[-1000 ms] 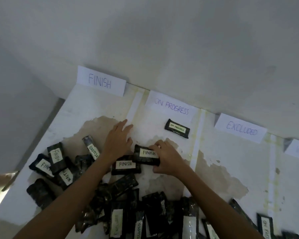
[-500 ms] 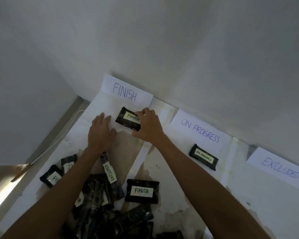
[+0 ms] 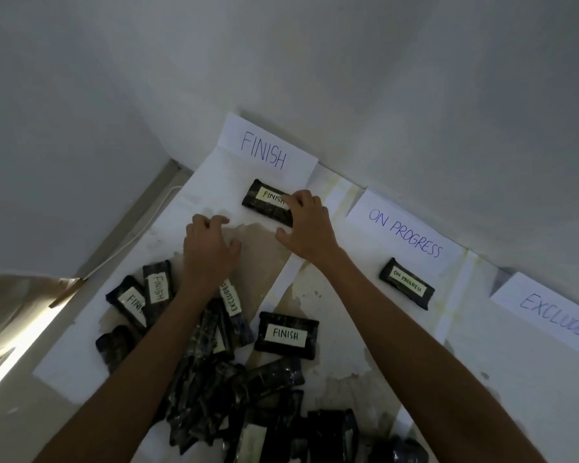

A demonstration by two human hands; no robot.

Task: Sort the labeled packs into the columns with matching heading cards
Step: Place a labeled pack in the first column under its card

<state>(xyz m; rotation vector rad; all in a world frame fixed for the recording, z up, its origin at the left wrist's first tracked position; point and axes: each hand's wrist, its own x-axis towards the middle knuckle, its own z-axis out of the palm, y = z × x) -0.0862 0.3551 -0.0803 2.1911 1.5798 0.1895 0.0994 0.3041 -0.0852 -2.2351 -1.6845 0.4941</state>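
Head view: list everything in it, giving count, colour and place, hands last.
FINISH heading card: 1, white, against the wall, leftmost.
ON PROGRESS heading card: 1, white, middle.
EXCLUDED heading card: 1, white, right.
placed FINISH pack: 1, black, pale label, just below its card.
ON PROGRESS pack: 1, black, below its card.
loose FINISH packs: 3 readable, black, one centre, two at left.
EXCLUDED pack: 1 readable, black, atop the heap.
heap of packs: count unclear, black, near edge.
table: 1, white, stained.
left hand: empty, left of the placed pack.
right hand: fingertips on the placed FINISH pack.
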